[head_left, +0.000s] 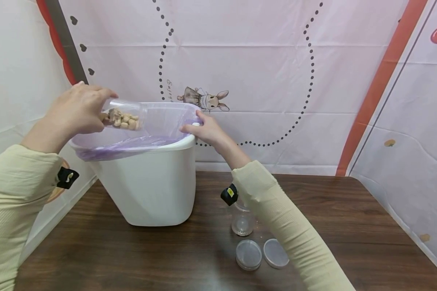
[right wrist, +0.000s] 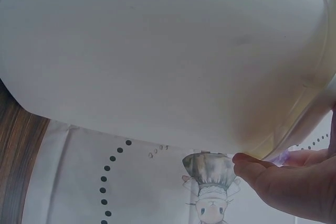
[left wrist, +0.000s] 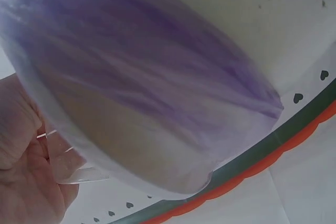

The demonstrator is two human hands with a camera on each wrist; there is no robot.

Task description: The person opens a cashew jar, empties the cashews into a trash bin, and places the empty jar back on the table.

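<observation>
In the head view my left hand (head_left: 78,107) grips a clear plastic jar (head_left: 143,111) by its base end, tipped on its side over the mouth of a white trash bin (head_left: 160,186). Pale tan nuts (head_left: 125,120), like peanuts, lie along the jar's lower side. A thin purple bag (head_left: 131,146) lines the bin and folds over its rim. My right hand (head_left: 207,128) pinches the bin's right rim, and in the right wrist view its thumb (right wrist: 254,169) presses the outside. The bag's overhang hides much of the jar (left wrist: 86,174) in the left wrist view.
On the brown wooden table (head_left: 331,218), a clear jar (head_left: 242,225) stands partly behind my right sleeve. In front of it lie round clear lids, a thicker one (head_left: 248,254) and a flatter one (head_left: 275,253). A printed cloth (head_left: 240,72) hangs behind the table.
</observation>
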